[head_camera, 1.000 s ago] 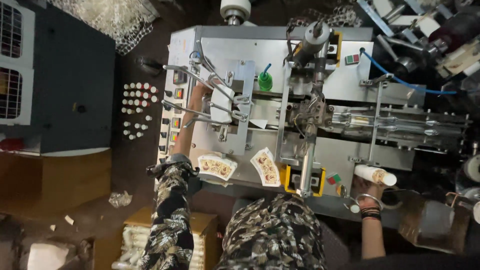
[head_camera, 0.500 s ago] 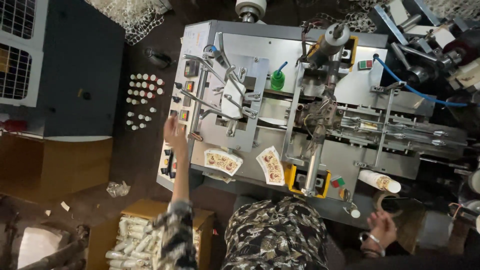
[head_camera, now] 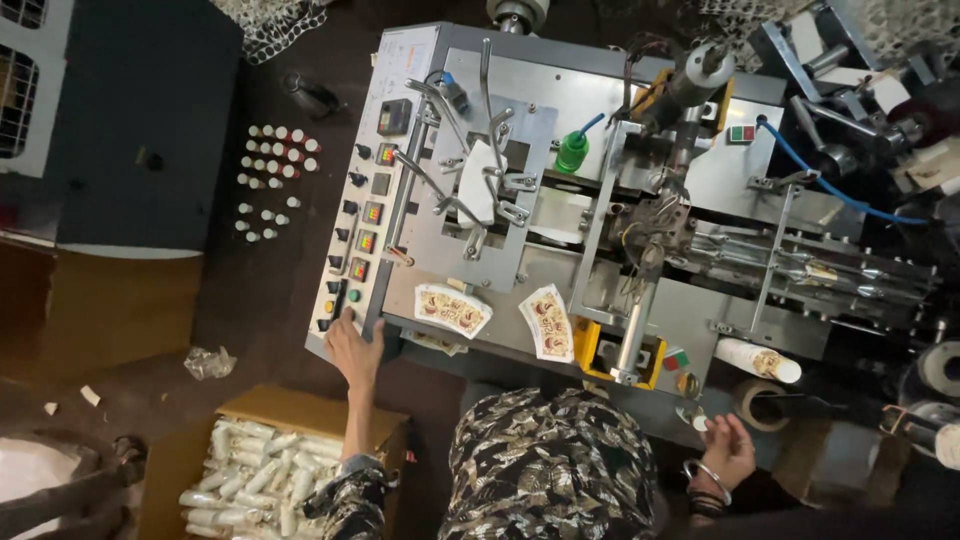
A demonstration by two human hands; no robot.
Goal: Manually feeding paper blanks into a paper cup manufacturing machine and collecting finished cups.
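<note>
My left hand point(head_camera: 352, 345) rests flat on the near corner of the machine's control panel point(head_camera: 368, 210), fingers by the round buttons there. My right hand point(head_camera: 728, 447) hangs low at the machine's front right edge, fingers loosely curled, holding nothing that I can see; a bangle sits on its wrist. Two fan-shaped printed paper blanks point(head_camera: 452, 309) point(head_camera: 547, 322) lie on the grey metal machine point(head_camera: 560, 270) between my hands. A stack of white paper cups point(head_camera: 757, 360) sticks out sideways above my right hand.
A cardboard box point(head_camera: 262, 462) of wrapped cup stacks stands on the floor under my left arm. Small bottles point(head_camera: 272, 180) cluster on the floor left of the machine. A dark cabinet point(head_camera: 130, 120) stands at far left. A green bottle point(head_camera: 571, 153) sits on the machine top.
My left hand has slid down the control panel from its middle to its near corner. My right hand has lifted slightly toward the machine's front edge. The view has shifted.
</note>
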